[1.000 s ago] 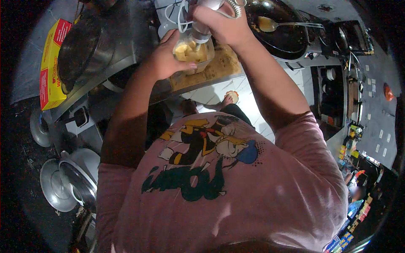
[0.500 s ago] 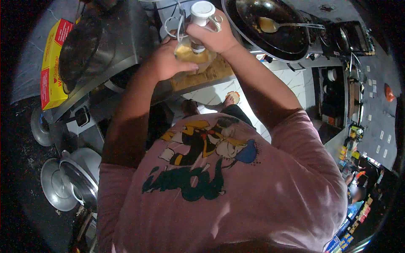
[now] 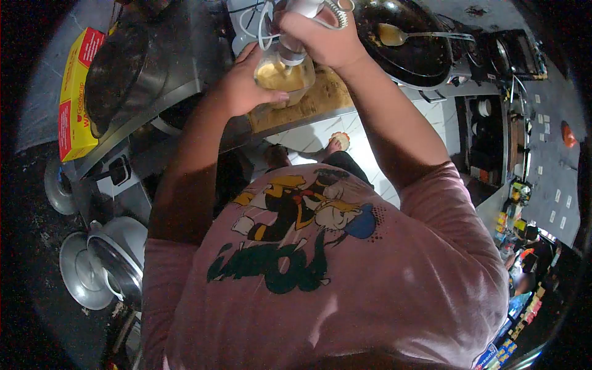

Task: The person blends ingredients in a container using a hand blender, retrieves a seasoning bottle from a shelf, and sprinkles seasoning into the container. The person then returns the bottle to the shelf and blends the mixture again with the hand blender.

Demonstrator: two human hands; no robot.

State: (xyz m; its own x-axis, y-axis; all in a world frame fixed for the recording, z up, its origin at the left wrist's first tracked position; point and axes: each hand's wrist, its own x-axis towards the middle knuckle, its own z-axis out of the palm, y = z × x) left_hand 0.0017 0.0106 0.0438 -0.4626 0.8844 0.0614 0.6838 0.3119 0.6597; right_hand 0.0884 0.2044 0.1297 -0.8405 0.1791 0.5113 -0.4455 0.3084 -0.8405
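Observation:
A clear container (image 3: 299,94) with a yellowish mixture stands on a wooden board (image 3: 333,92) at the counter's front edge. My left hand (image 3: 250,86) is wrapped round the container's left side, thumb across its front. In my right hand (image 3: 324,37), closed round its body, is a white hand blender (image 3: 293,57) with a coiled cord. The blender is tilted, and its lower end reaches into the container.
A large dark pan (image 3: 419,58) holding a metal spoon (image 3: 425,35) is at the upper right. To the left are a dark pot (image 3: 120,74) and a yellow-red wrap box (image 3: 80,98). Metal lids (image 3: 86,271) lie lower left. Cabinet shelves (image 3: 484,139) stand at the right.
My right hand has moved a little up and to the right with the blender, which now tilts more. My left hand stays on the container.

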